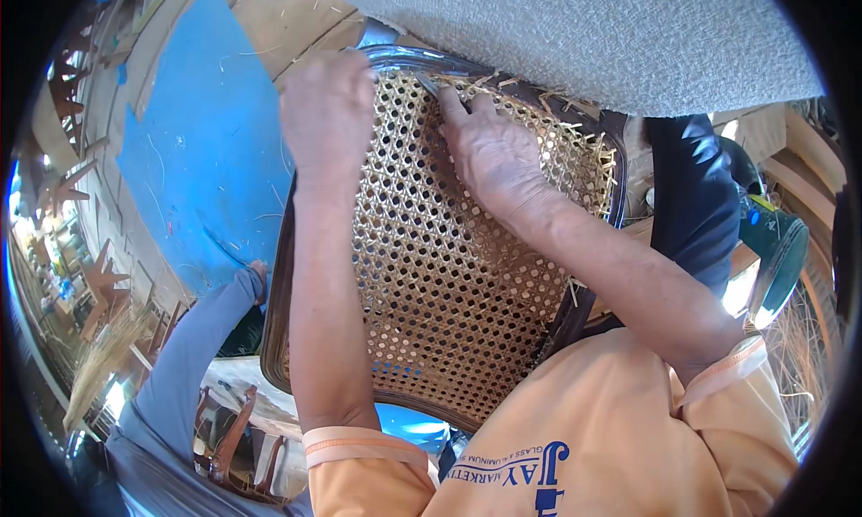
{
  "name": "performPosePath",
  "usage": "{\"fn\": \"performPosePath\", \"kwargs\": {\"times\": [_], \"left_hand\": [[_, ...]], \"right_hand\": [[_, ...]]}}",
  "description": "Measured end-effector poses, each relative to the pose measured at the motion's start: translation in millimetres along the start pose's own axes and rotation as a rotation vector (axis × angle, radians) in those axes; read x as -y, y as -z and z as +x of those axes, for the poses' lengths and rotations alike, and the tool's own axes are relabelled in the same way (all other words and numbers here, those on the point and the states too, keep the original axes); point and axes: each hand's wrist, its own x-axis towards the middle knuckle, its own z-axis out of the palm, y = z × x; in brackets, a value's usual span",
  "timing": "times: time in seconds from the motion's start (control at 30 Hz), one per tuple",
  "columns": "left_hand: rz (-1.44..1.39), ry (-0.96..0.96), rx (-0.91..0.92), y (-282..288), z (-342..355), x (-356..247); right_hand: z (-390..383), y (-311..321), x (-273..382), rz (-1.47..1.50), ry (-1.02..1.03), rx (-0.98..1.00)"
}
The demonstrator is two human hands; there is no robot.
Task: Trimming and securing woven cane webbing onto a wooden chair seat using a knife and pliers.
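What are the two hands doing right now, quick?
Left hand: closed into a fist at the top edge of the woven cane panel; what it grips is hidden.
Right hand: open, fingers flat on the cane by the dark frame.

Cane panel (449, 274): woven natural cane, open hex mesh, tan, matt, slightly rough; frayed loose strand ends along its upper edge.
Frame (280, 283) round the panel: dark wood, smooth, glossy finish w/ highlights at top.
Cushion (584, 32) above panel: grey-white cloth, coarse nubby weave, matt.
Blue sheet (202, 149) left of panel: smooth, matt, looks like plastic or painted board; thin scratches & stray fibres on it.
Left hand (328, 113) & right hand (489, 153), both at panel's top edge: bare.
Sleeves below panel: orange cloth, soft, matt.
Co-worker's sleeve (193, 355) lower left of panel: blue-grey knit cloth.
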Motion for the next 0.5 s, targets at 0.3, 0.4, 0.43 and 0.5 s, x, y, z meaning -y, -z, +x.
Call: {"fn": "performPosePath", "kwargs": {"times": [0.3, 0.4, 0.43, 0.5], "left_hand": [[-0.079, -0.398, 0.405, -14, 22, -52], [-0.288, -0.461, 0.367, -24, 31, -36], [-0.276, -0.466, 0.376, -24, 33, -33], [-0.418, -0.317, 0.458, -21, 35, -38]], "right_hand": [[3, 0, -6, 0.266, -0.123, -0.013], [23, 22, -16, 0.645, -0.273, 0.277], [28, 35, -16, 0.661, -0.273, 0.277], [32, 48, -20, 0.950, -0.460, 0.636]]}}
